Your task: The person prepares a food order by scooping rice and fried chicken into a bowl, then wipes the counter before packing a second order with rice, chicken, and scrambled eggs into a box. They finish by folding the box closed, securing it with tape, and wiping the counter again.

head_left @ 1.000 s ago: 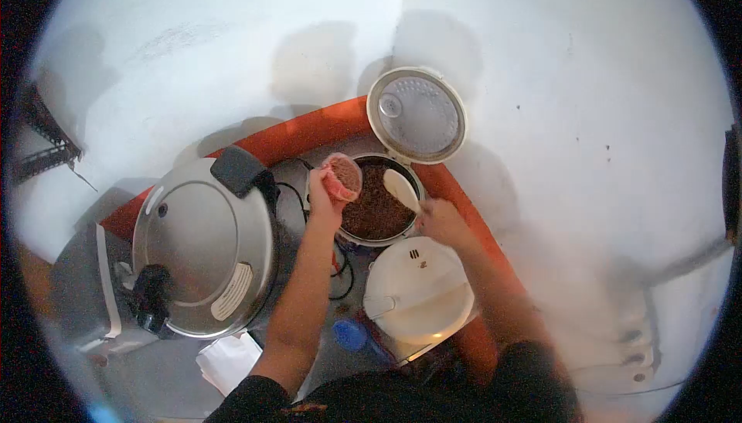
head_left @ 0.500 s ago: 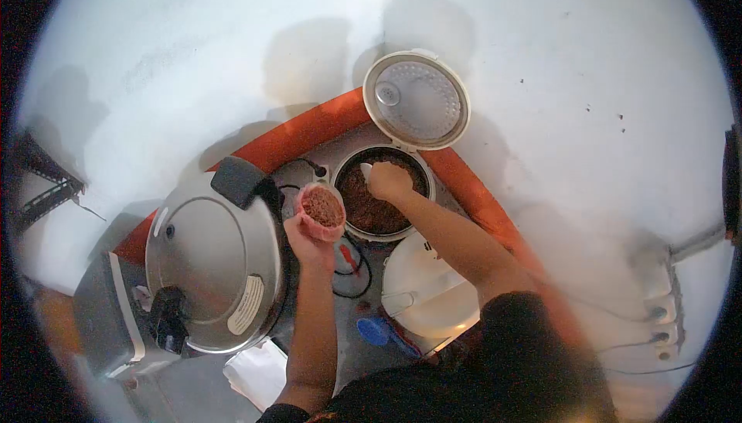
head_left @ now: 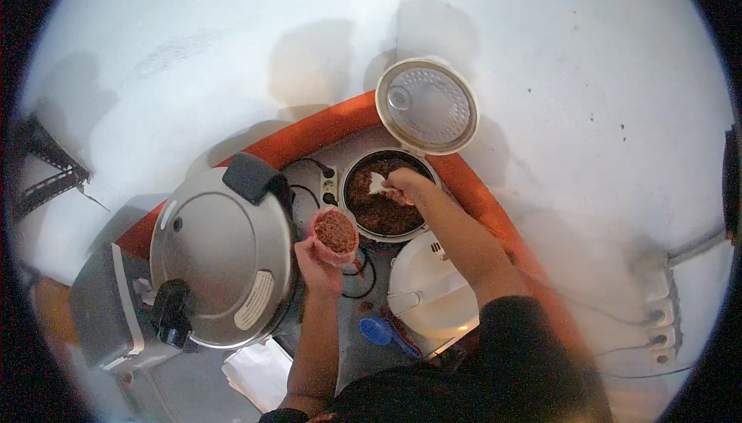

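Right hand (head_left: 403, 185): grip is clasping white paddle (head_left: 377, 183), which is pointing leftward inside open pot (head_left: 386, 239) | Left hand (head_left: 318, 263): grip is holding filled pink container (head_left: 338, 257) at pot's near-left side

Cooker (head_left: 386, 238) is set by the corner w/ grain (head_left: 379, 216) in it, lid (head_left: 434, 106) tipped up behind. Paddle (head_left: 376, 183) is held in there by the R hand (head_left: 403, 188). Cup (head_left: 335, 257), also w/ grain in, is held by the L hand (head_left: 315, 265), front-L of cooker. Pot (head_left: 212, 253) is placed L, box (head_left: 99, 311) L of that. Outlets (head_left: 329, 186) are tucked b/w pot & cooker. 2nd cooker (head_left: 427, 284) is parked in front, slightly R, spoon (head_left: 376, 331) just L of it.
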Demonstrator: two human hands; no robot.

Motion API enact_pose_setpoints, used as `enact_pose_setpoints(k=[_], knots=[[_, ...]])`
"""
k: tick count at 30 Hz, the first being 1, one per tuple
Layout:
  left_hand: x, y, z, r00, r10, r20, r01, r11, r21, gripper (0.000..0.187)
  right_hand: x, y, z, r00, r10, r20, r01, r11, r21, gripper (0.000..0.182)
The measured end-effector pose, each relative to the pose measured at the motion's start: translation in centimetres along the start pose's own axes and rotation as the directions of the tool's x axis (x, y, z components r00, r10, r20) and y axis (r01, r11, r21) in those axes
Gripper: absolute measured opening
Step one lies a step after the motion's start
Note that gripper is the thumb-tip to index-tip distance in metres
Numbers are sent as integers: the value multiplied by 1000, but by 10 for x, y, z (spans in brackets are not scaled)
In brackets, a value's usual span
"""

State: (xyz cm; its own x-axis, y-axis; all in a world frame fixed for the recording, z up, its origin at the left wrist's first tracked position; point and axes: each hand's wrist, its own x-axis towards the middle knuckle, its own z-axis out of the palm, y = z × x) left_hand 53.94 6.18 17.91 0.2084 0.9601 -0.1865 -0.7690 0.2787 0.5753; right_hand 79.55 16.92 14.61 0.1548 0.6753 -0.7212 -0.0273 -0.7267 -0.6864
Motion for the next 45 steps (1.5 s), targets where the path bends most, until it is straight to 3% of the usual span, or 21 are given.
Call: enact_pose_setpoints(k=[2,4,7,11,13,14,16,18,20,21,23,25,26,27,29,30,33,36,38,42,45], knots=[[-1,-4,-12,997,3,-81,-3,1000,-7,50,2,5,1,1000,-18,-24,18,999,33,14],[-3,-2,-13,996,-89,25,90,996,-3,51,1,6,1,998,7,62,-10,998,56,15],[-3,-9,-10,997,-34,72,26,993,113,54,1,9,6,997,-64,46,64,998,-5,17],[-3,-14,-4,995,-12,100,1,994,107,57,-8,4,3,987,-157,21,158,960,-232,25],[2,-12,4,979,-43,200,19,993,118,55,-14,3,-4,984,-180,-18,164,929,-332,23],[11,-17,3,979,-41,199,18,993,115,55,-17,3,-8,977,-204,-55,162,889,-429,23],[44,-36,-7,978,130,161,-164,961,221,53,-21,8,-21,974,-216,-63,157,851,-502,24],[67,-44,-1,987,126,99,-151,938,312,52,-37,13,-31,969,-234,-79,147,804,-577,26],[98,-61,-1,985,154,76,-171,861,478,46,-75,24,-36,881,-460,-110,381,828,-411,28],[101,-65,10,985,152,79,-172,867,468,46,-88,31,-35,879,-462,-116,378,825,-420,28],[103,-74,36,989,146,-29,-111,852,511,39,-106,51,-26,751,-645,-141,484,683,-546,25],[111,-87,39,986,164,-9,-134,836,533,39,-115,74,-11,679,-714,-172,524,635,-568,24],[123,-97,30,996,86,29,-90,893,440,40,-119,84,-4,605,-773,-189,561,583,-588,24],[129,-102,29,997,13,73,-38,938,346,42,-122,90,0,603,-772,-198,558,586,-587,24],[131,-116,20,998,-20,59,1,952,307,46,-129,104,10,581,-814,-26,611,457,-647,42],[122,-112,24,994,-83,68,61,959,276,37,-130,112,18,417,-907,-57,692,357,-627,35],[122,-112,27,991,-135,13,128,963,236,24,-128,113,15,478,-878,-10,644,358,-676,41],[121,-107,30,983,-158,95,137,970,201,28,-138,114,21,561,-828,9,602,400,-691,43],[97,-85,55,944,-304,124,295,952,88,43,-149,117,23,577,-816,25,572,382,-726,43],[92,-86,56,926,-374,59,376,926,-42,42,-158,124,11,633,-773,44,526,389,-756,45],[95,-90,52,938,-343,51,347,923,-167,41,-166,137,-1,562,-827,27,553,352,-755,42]])
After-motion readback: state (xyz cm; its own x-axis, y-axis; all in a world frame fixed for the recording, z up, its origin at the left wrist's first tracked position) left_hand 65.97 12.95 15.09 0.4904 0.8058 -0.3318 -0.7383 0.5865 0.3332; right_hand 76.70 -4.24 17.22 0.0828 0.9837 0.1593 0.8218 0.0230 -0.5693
